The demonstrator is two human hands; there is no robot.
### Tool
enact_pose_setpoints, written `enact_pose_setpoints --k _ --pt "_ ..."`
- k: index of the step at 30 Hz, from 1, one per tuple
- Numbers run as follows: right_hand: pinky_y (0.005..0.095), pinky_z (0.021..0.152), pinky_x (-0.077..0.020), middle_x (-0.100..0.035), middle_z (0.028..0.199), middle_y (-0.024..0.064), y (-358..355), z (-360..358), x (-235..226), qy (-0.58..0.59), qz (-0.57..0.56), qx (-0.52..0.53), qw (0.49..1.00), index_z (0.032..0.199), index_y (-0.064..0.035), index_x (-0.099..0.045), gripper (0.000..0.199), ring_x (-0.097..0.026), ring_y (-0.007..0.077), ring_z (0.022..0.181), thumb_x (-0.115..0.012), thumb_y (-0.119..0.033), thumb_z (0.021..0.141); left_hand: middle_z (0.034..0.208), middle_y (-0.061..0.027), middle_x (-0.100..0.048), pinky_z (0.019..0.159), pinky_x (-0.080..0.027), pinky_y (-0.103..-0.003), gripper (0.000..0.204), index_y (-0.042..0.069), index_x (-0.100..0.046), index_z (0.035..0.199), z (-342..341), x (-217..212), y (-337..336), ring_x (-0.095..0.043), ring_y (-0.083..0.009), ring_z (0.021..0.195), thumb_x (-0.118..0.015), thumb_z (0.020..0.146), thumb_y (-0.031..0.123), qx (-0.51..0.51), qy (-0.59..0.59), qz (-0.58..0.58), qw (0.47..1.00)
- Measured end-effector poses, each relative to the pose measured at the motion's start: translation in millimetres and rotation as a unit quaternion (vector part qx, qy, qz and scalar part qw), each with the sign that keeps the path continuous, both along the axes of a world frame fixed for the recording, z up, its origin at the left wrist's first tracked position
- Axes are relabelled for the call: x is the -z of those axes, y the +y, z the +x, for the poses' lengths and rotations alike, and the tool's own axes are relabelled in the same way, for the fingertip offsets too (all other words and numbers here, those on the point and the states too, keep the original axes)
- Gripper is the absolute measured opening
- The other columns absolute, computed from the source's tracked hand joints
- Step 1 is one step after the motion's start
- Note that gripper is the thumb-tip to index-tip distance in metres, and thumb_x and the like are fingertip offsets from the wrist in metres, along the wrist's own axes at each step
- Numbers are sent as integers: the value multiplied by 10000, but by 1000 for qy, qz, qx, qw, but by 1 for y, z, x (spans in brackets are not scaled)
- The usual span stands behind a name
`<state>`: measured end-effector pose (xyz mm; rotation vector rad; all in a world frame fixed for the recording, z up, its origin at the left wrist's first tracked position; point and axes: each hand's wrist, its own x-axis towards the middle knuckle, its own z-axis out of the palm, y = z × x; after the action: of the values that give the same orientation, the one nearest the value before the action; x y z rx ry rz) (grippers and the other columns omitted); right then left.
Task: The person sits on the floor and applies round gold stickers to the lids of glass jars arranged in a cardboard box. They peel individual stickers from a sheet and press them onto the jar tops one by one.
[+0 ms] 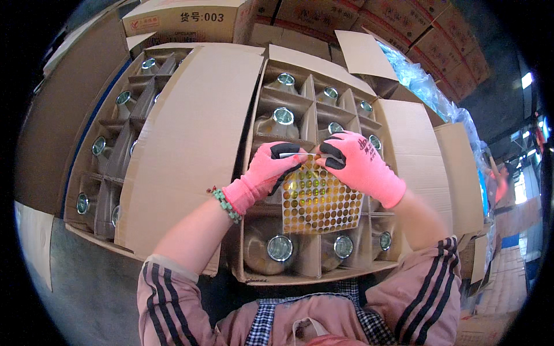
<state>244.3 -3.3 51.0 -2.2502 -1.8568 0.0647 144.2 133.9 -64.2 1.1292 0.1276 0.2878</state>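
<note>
A sheet of round gold stickers [322, 202] on a pale backing hangs over the divided carton in front of me. My left hand [270, 170], in a pink glove with black fingertips, pinches its upper left edge. My right hand [360, 167], gloved alike, pinches the top edge beside it, the fingertips of both hands close together. A thin white strip shows at the left fingers. Below the sheet, the open carton [340, 273] has cardboard dividers. Its cells hold wide clear glass vessels with shiny round tops, such as a front vessel [280, 248]; the sheet and hands hide several others.
Another carton of similar glass vessels [99, 145] stands at the left, partly covered by a broad cardboard flap [190, 150]. Closed cartons [190, 22] are stacked at the back. Blue clear plastic [424, 81] lies at the right. A person [501, 181] is far right.
</note>
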Motion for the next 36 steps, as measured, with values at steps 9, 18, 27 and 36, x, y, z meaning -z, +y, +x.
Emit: enact_pose_setpoints --k 9,18,27,36 --pt "388 677 -424 -555 721 122 0 -8 10 -24 36 17 999 780 -42 -584 148 -537 307 749 -631 -156 699 825 -20 -627 709 -458 -228 178 21 -630 879 -1 4 2 -564 -79 758 -671 747 132 9 -18 3 1000" --pt "372 688 -422 -571 767 84 -9 -7 21 -80 99 -20 992 783 -52 -573 122 -543 283 757 -632 -92 684 833 -28 -631 704 -464 -229 186 19 -630 884 1 5 2 -571 -85 759 -674 746 137 13 -22 -12 1000" --pt "360 714 -428 -577 798 103 -6 2 21 -48 106 -19 993 795 -37 -558 128 -549 289 779 -618 -53 683 829 -22 -628 692 -463 -228 195 20 -627 886 2 2 0 -566 -79 749 -677 742 143 18 -3 -22 1000" --pt "287 737 -453 -626 835 102 97 118 14 183 79 1 980 892 -11 -596 242 -571 167 751 -647 -192 740 803 -2 -612 688 -441 -222 194 21 -635 877 -1 1 2 -538 -67 735 -666 747 163 58 46 18 997"
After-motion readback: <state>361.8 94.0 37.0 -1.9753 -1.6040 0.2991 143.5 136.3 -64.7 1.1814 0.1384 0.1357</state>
